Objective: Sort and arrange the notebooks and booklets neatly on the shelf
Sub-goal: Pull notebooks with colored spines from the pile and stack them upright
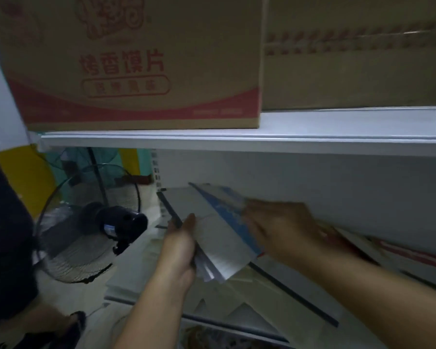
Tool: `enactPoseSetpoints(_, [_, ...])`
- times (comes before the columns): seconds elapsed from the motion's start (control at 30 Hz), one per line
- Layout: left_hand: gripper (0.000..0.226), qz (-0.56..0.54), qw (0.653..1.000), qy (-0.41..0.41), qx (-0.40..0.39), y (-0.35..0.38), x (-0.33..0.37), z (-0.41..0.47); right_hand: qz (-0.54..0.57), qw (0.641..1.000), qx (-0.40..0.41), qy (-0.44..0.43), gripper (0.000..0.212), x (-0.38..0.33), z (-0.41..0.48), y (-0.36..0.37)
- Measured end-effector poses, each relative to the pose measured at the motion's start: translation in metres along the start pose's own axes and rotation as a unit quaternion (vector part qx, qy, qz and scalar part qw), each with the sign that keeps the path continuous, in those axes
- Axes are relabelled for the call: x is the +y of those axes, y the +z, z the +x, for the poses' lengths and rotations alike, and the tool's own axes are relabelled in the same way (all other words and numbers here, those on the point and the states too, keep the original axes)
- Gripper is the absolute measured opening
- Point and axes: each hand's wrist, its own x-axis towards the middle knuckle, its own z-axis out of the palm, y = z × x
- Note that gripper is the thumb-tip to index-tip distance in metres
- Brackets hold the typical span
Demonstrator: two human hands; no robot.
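A stack of thin white and blue booklets (219, 230) lies tilted at the left end of the lower shelf (300, 295). My left hand (180, 248) grips the stack's near left edge, thumb on top. My right hand (280, 230) presses on the blue-edged top booklet from the right, fingers curled over it. More booklets with red print (410, 255) lie further right on the same shelf, partly hidden by my right forearm and the shelf above.
The white upper shelf (237, 141) carries a printed cardboard box (136, 61) and a plain one (350, 59). A floor fan (91, 227) stands to the left of the shelving. A person in dark clothes (5, 235) is at the far left.
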Motion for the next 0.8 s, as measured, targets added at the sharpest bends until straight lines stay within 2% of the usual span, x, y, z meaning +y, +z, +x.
enactPoseSetpoints(0.07, [0.026, -0.004, 1.000, -0.011, -0.016, 0.032, -0.013, -0.004, 0.047, 0.998, -0.046, -0.018, 0.007, -0.015, -0.015, -0.012])
enactPoseSetpoints(0.1, [0.026, 0.003, 1.000, -0.020, -0.022, 0.045, -0.021, -0.006, 0.070, 0.995, -0.073, -0.014, 0.013, -0.017, -0.025, -0.020])
enactPoseSetpoints(0.17, [0.012, 0.019, 0.998, -0.041, -0.035, 0.067, -0.036, -0.017, 0.097, 0.983, -0.156, 0.011, 0.037, -0.013, -0.047, -0.037])
enactPoseSetpoints(0.23, [0.019, 0.022, 0.994, -0.070, -0.082, 0.086, -0.046, -0.034, 0.114, 0.967, -0.227, 0.029, 0.055, 0.002, -0.067, -0.059])
enactPoseSetpoints(0.3, [0.019, 0.053, 0.986, -0.088, -0.132, 0.106, -0.058, -0.055, 0.160, 0.949, -0.245, 0.117, 0.063, 0.027, -0.092, -0.085])
enactPoseSetpoints(0.37, [0.016, 0.093, 0.975, -0.090, -0.182, 0.129, -0.070, -0.074, 0.166, 0.927, -0.194, 0.275, 0.065, 0.061, -0.118, -0.111])
enactPoseSetpoints(0.4, [0.015, 0.113, 0.969, -0.090, -0.202, 0.143, -0.079, -0.084, 0.167, 0.904, -0.173, 0.353, 0.067, 0.079, -0.130, -0.124])
enactPoseSetpoints(0.43, [0.014, 0.131, 0.962, -0.096, -0.220, 0.158, -0.088, -0.094, 0.200, 0.871, -0.155, 0.422, 0.064, 0.096, -0.143, -0.136])
enactPoseSetpoints(0.5, [0.013, 0.144, 0.947, -0.126, -0.260, 0.187, -0.110, -0.114, 0.312, 0.793, -0.112, 0.512, 0.044, 0.123, -0.171, -0.157])
enactPoseSetpoints(0.57, [0.023, 0.131, 0.934, -0.171, -0.286, 0.217, -0.133, -0.132, 0.378, 0.727, -0.038, 0.572, 0.043, 0.145, -0.204, -0.175])
enactPoseSetpoints(0.63, [0.036, 0.120, 0.930, -0.204, -0.282, 0.246, -0.153, -0.153, 0.390, 0.679, 0.031, 0.621, 0.051, 0.160, -0.238, -0.195])
enactPoseSetpoints(0.7, [0.042, 0.113, 0.922, -0.238, -0.284, 0.273, -0.172, -0.171, 0.389, 0.651, 0.072, 0.647, 0.055, 0.171, -0.270, -0.215])
enactPoseSetpoints(0.8, [0.045, 0.110, 0.891, -0.305, -0.318, 0.308, -0.196, -0.210, 0.374, 0.621, 0.116, 0.678, 0.059, 0.184, -0.308, -0.246])
